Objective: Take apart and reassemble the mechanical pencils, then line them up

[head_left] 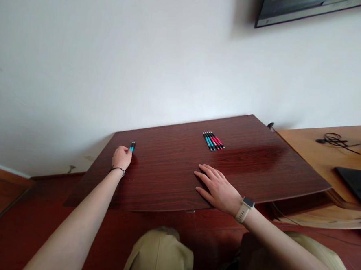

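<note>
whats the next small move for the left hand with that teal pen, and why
Probably carry the teal pen rightward and lay it beside the row of pens. The left hand grips it at the dark wood table's far left, apart from that neat teal and red group, while the right hand rests flat and holds nothing.

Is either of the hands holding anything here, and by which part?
The left hand grips a blue pen by its lower end, tip protruding. The right hand lies flat on the table, holding nothing.
</note>
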{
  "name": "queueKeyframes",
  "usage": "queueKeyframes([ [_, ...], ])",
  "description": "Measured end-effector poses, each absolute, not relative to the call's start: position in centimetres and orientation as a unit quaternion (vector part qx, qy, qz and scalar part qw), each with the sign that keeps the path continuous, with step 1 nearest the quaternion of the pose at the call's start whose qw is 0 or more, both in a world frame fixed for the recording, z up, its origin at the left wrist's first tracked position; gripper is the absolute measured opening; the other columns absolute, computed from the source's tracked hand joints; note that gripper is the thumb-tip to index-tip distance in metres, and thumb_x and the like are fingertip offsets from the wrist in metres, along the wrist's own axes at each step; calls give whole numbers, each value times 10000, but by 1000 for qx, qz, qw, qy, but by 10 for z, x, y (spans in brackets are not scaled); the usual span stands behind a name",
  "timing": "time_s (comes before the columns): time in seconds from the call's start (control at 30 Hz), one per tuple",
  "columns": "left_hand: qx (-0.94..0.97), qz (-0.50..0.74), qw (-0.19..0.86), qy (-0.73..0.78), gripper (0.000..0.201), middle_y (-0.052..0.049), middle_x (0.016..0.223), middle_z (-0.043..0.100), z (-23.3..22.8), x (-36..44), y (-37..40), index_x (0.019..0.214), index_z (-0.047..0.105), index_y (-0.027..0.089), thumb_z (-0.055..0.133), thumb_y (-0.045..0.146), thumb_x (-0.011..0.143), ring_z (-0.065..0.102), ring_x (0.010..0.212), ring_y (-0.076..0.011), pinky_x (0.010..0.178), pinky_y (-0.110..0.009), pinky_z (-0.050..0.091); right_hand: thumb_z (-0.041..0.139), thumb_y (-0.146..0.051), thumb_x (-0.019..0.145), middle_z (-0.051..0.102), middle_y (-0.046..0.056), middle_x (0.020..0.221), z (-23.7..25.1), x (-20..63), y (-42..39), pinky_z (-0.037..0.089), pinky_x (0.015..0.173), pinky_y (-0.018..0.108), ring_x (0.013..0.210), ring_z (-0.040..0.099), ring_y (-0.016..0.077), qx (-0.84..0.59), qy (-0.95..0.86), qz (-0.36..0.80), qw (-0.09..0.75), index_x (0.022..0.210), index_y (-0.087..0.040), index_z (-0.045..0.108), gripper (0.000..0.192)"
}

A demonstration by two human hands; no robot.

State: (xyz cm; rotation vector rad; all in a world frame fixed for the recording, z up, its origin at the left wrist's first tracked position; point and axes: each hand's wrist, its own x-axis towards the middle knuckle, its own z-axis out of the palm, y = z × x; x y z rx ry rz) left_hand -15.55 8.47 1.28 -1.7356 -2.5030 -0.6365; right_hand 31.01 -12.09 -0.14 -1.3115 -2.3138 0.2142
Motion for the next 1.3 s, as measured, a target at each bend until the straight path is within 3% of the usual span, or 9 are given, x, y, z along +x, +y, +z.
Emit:
queueKeyframes([
  [0.17,-549,-293,-14,-783,232,-125,1092,787,5,-178,81,1030,727,185,652,381,932,725,1025,-290,970,-400,557,568,-429,1097,480,179,1682,1,309,-122,407,1286,567,1590,415,345,-480,-844,78,228,1566,-194,568,524],
  [0.37,-663,-311,39,-680,310,-95,1148,775,1,-190,52,1032,806,206,510,225,943,711,1071,-268,1055,-387,543,561,-424,1100,472,179,1690,3,309,-122,408,1285,572,1586,418,349,-482,-843,78,224,1563,-186,570,521],
  [0.67,-679,-283,60,-674,375,-93,1174,745,2,-183,28,1226,799,219,539,298,967,719,944,-254,941,-381,575,549,-427,1104,481,176,1682,2,308,-122,408,1283,572,1583,426,342,-481,-843,73,229,1564,-199,567,514],
  [0.77,-681,-276,58,-676,354,-82,1165,744,3,-180,28,1207,805,235,559,332,971,711,910,-242,913,-368,571,559,-430,1099,483,172,1680,1,309,-122,414,1279,569,1587,422,340,-479,-843,75,233,1570,-209,563,520],
  [0.9,-686,-259,64,-677,322,-88,1158,737,4,-177,27,1142,813,240,558,351,981,705,945,-254,926,-375,566,559,-432,1099,476,177,1686,1,309,-122,414,1279,570,1589,418,343,-480,-843,78,229,1575,-199,559,530],
  [1.1,-688,-267,53,-673,396,-104,1169,733,1,-176,31,1309,730,223,593,379,972,711,997,-262,942,-380,574,562,-430,1099,483,184,1680,2,309,-122,411,1281,571,1587,420,347,-482,-843,76,227,1567,-190,570,526],
  [1.3,-699,-258,61,-664,365,-118,1189,713,0,-171,34,1253,747,219,603,391,964,708,1028,-278,1011,-425,579,574,-422,1092,490,181,1679,3,309,-122,404,1286,564,1585,425,343,-483,-839,82,237,1565,-193,578,525],
])
